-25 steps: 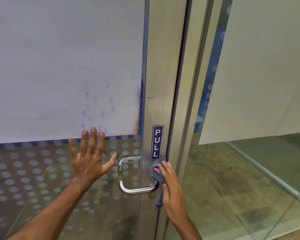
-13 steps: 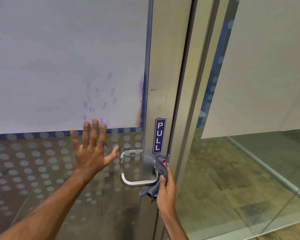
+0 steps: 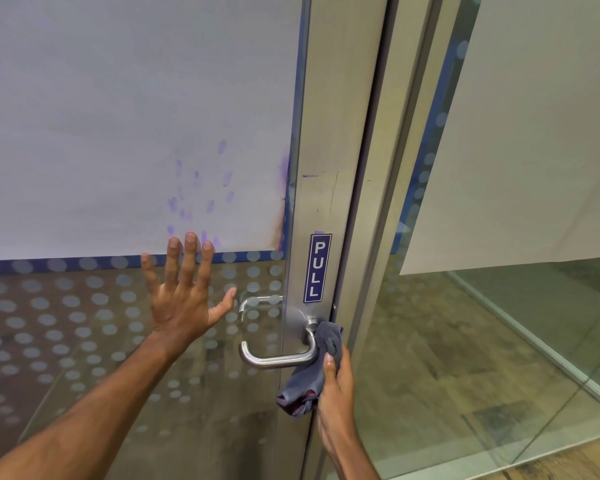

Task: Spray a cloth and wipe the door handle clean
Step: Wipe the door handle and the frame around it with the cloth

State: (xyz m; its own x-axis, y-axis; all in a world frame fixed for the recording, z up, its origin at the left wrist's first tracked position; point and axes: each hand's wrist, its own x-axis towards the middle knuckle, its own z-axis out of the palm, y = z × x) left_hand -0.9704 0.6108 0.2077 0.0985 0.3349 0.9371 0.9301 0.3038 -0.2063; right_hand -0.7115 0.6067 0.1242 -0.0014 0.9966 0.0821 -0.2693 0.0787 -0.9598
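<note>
A curved steel door handle [image 3: 274,358] sticks out from the metal door stile [image 3: 326,133], below a blue PULL sign [image 3: 317,268]. My right hand [image 3: 336,389] grips a grey-blue cloth [image 3: 312,372] and presses it against the handle's right end, where the handle bends into the door. The cloth's loose end hangs below the handle. My left hand [image 3: 184,292] lies flat on the glass door panel [image 3: 84,341] left of the handle, fingers spread, holding nothing. No spray bottle is in view.
White paper [image 3: 136,116] with purple smudges covers the upper glass. A second handle [image 3: 257,303] shows through the dotted glass on the far side. To the right stand the door frame [image 3: 392,202] and a glass wall [image 3: 499,341] over wooden flooring.
My right hand has slid down from beside the PULL sign, taking the cloth down onto the handle's bend, with more cloth now hanging below. My left hand stays on the glass.
</note>
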